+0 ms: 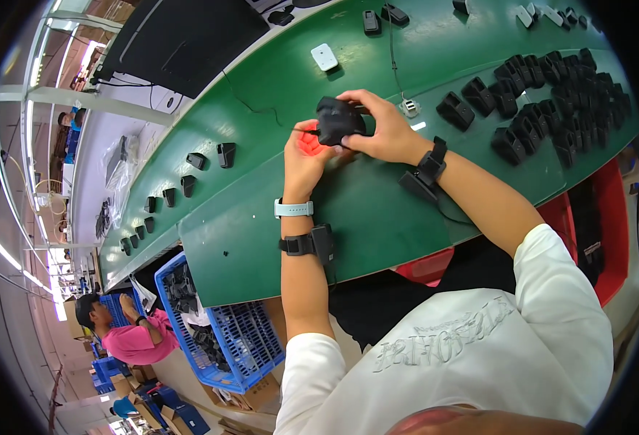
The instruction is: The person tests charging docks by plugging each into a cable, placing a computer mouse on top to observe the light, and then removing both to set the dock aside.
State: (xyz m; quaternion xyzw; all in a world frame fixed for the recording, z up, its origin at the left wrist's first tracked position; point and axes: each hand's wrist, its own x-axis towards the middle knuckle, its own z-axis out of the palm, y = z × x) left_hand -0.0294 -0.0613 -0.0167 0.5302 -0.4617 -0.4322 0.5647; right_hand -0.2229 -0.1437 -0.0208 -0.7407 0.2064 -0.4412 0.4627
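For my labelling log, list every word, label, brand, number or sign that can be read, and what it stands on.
White T-shirt: raised, stylised chest lettering, not transcribed.
Held black device: no lettering legible.
White square device: marks too small to read.
Black devices grouped at right: too small to read.

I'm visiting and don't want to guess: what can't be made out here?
In the head view:
Black device: underside, turned away from view; part of its right edge, behind the right fingers.
Clustered black units: exact count, since they overlap.
Black parts in the blue crate: lower ones, covered by those on top.
Far person: anything held, too small.
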